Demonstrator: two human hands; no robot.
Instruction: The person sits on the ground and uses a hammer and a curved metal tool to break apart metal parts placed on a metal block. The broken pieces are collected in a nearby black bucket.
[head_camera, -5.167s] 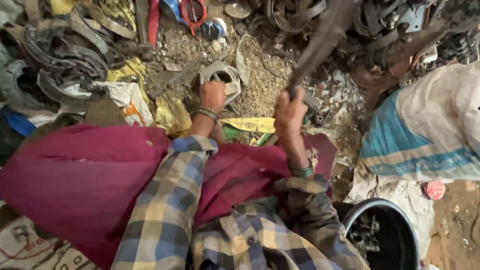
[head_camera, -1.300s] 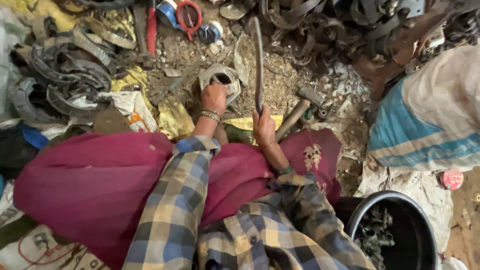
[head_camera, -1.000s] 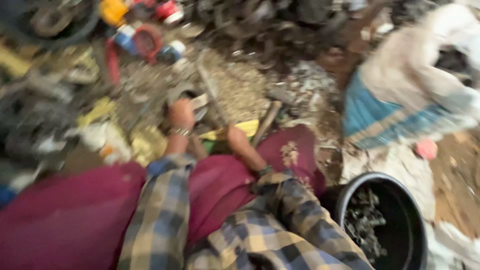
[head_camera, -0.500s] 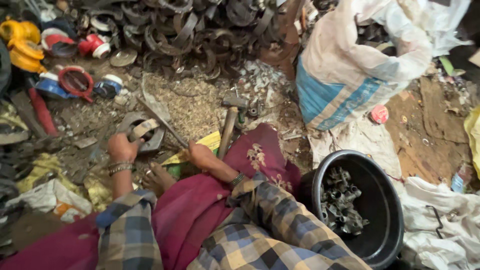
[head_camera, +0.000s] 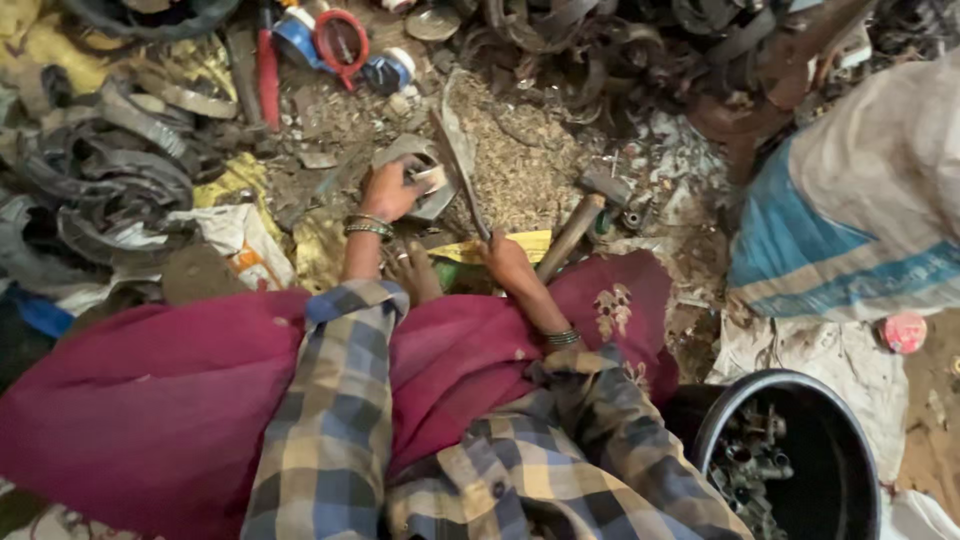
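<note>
Item: small pale metal piece (head_camera: 432, 178), pinched in my left hand (head_camera: 388, 190) and held on a grey scrap plate (head_camera: 420, 165) on the ground. Item: thin metal rod (head_camera: 462, 180), gripped in my closed right hand (head_camera: 506, 262); a second ago raised upright, now lowered with its tip by the piece. Hammer (head_camera: 585, 218) lies beside; black bucket (head_camera: 800, 460) at the right.

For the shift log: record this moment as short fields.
Left hand: pressed on a grey metal scrap piece on the ground
Right hand: gripping a long flat blade, tip toward the scrap piece
Beside right hand: hammer lying on the ground
Lower right: black bucket holding small metal parts
Right: striped sack
</note>
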